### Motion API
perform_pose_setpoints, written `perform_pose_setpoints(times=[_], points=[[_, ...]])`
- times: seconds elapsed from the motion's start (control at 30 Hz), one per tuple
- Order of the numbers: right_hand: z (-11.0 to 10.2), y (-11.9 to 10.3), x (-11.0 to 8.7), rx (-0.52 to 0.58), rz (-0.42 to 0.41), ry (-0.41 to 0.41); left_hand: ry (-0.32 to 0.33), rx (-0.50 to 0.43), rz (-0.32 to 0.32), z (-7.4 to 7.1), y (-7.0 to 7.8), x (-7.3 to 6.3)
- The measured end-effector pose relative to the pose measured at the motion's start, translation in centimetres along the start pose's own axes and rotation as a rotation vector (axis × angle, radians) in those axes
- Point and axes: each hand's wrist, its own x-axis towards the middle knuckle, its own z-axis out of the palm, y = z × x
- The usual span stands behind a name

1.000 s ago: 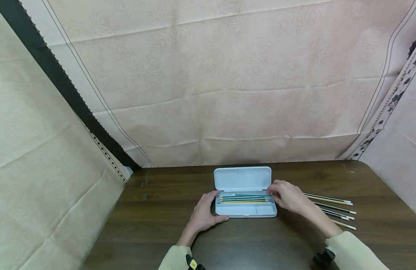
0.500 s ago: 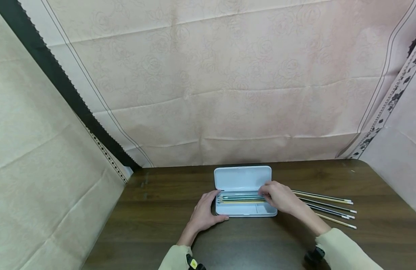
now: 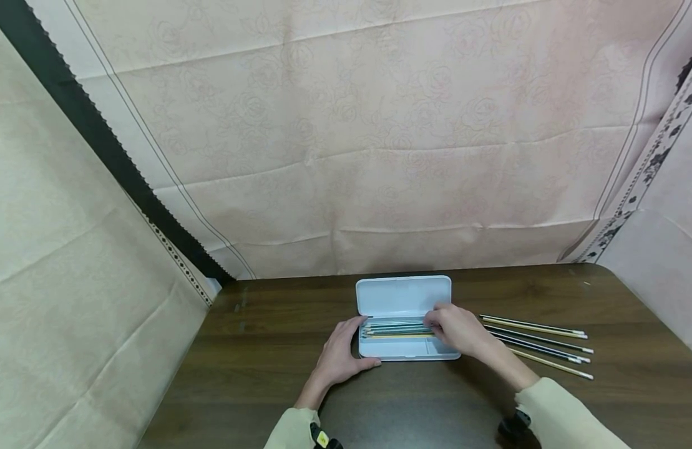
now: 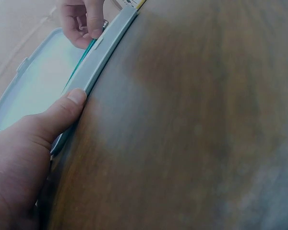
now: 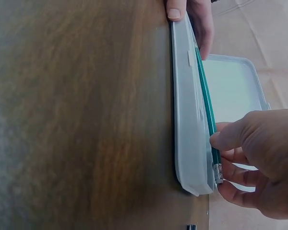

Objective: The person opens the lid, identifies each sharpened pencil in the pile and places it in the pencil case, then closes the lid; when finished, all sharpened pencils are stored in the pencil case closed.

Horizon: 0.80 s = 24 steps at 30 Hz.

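Observation:
A light blue pencil case (image 3: 399, 350) lies on the table with its lid (image 3: 404, 296) raised at the back. Inside, several green and yellow pencils (image 3: 396, 336) lie side by side. My left hand (image 3: 336, 357) grips the case's left end, thumb on the front wall and fingers at the back corner. Thumb and fingers of my right hand (image 3: 460, 330) pinch a green pencil (image 5: 205, 96) near its eraser end. That pencil lies lengthwise along the case, just at the rim in the right wrist view; its far tip is hidden there by the left hand.
To the right of the case, several dark and yellow pencils (image 3: 553, 365) lie fanned on the brown wooden table (image 3: 256, 374), partly behind the right forearm. Pale patterned cloth (image 3: 379, 156) hangs at the table's back and sides.
My right hand has moved left along the case with the green pencil, uncovering more of the loose pencils. The left hand and the case have stayed put.

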Motion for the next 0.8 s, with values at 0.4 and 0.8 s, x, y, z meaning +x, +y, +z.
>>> perform_pose_setpoints(times=[0.4, 0.8], points=[[0.2, -0.2, 0.1, 0.029, 0.012, -0.023, 0.001, -0.001, 0.002, 0.1, 0.0, -0.1], [-0.9, 0.4, -0.1, 0.103, 0.088, -0.006, 0.002, -0.012, -0.002, 0.0, 0.1, -0.1]])
